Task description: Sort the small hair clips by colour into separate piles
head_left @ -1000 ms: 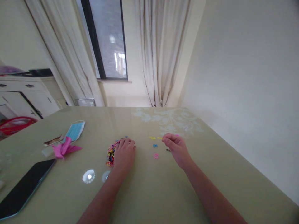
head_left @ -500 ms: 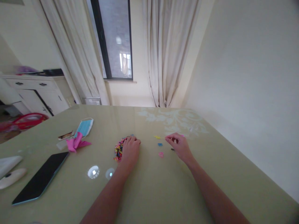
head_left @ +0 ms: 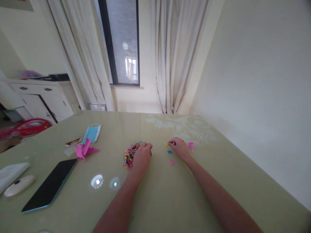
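A heap of small coloured rubber bands (head_left: 129,156) lies on the table, partly covered by my left hand (head_left: 143,154). That hand's fingers are curled together, and a tiny dark piece shows by the fingertips; whether it is gripped I cannot make out. To the right, my right hand (head_left: 178,147) pinches at a small group of yellow rubber bands (head_left: 166,144), thumb and forefinger together. Just below these fingers sits a little blue group of bands (head_left: 169,151). A pink group (head_left: 171,162) lies nearer to me.
A small pink cup-like object (head_left: 191,145) stands beyond my right wrist. On the left are a blue face mask (head_left: 92,134), a pink folded paper shape (head_left: 85,149), a dark tablet (head_left: 50,186) and a white mouse-like object (head_left: 19,186). A wall borders the table's right side.
My right hand has moved left onto the yellow bands, uncovering the pink cup-like object. The left hand has shifted slightly right at the heap's edge. The whole view has also shifted a little.
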Available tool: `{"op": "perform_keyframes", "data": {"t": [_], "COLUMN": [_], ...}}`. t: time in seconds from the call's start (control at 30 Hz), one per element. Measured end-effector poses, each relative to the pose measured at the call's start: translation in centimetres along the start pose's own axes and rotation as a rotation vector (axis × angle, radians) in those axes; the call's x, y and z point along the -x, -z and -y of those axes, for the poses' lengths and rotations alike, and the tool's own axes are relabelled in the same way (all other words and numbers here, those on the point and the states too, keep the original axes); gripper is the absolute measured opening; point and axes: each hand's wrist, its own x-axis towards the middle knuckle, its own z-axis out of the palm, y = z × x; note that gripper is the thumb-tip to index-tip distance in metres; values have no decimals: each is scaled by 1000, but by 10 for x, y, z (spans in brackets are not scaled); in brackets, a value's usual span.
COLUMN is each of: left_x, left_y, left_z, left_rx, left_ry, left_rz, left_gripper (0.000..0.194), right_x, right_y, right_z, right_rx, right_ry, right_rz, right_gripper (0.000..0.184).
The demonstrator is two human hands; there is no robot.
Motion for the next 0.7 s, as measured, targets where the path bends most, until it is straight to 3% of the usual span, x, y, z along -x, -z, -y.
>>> {"op": "perform_keyframes", "data": {"t": [0.27,0.4,0.7], "left_x": [1,-1,1], "left_y": [-3,-5,-3], "left_z": [-2,0,-4], "left_rx": [205,323,513], "left_ry": [1,14,53], "left_rz": [-76,-112,-52], "left_gripper": [20,19,14], "right_x": [-5,-10,-9], "right_y": [3,7,3], "right_z": [19,23,23], "right_rx": [79,108,110], "right_ry": [210,214,126], "right_rz": [181,143,32], "right_gripper": [14,12,20]}}
